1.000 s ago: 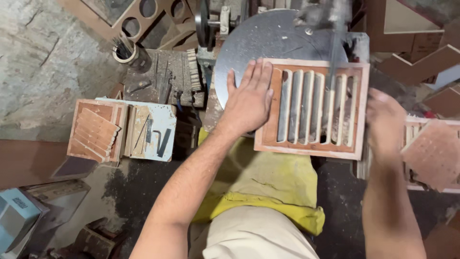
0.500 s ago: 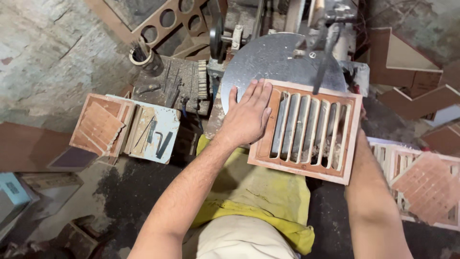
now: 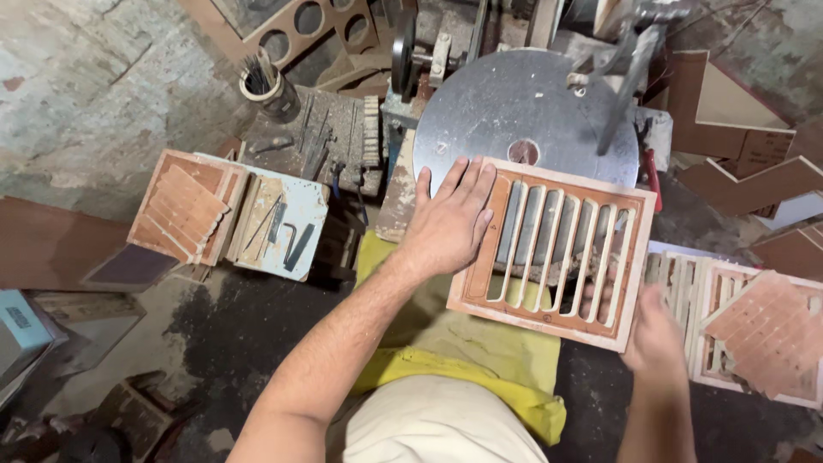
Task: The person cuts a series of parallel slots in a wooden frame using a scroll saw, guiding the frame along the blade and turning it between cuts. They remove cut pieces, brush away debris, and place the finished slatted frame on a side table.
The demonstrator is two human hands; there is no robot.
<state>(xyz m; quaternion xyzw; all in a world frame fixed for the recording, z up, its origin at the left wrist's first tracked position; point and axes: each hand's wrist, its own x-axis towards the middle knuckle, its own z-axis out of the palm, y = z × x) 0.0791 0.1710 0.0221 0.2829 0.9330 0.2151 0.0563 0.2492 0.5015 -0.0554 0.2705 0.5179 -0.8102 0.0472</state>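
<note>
Left hand [image 3: 450, 223] is pressing flat, fingers spread open, on the left edge of the slatted wooden panel [image 3: 555, 249] lying across the round metal disc [image 3: 514, 111], right hand [image 3: 651, 330] is gripping its near-right corner.

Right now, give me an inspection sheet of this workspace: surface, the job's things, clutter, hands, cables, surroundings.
Surface: round metal machine table with a centre hole, dusty.
Job's things: slatted wooden frame lies flat, overhanging the table's near edge.
Clutter: box of thin wooden strips; pale tray with hex keys; cup of rods; more slatted frames at right.
Hands: left hand flat on the frame's left rail; right hand at its near right corner, grip partly hidden.
Cables: nothing seen.
Surroundings: dark dusty floor, rough wall, board offcuts, panel with round holes.
</note>
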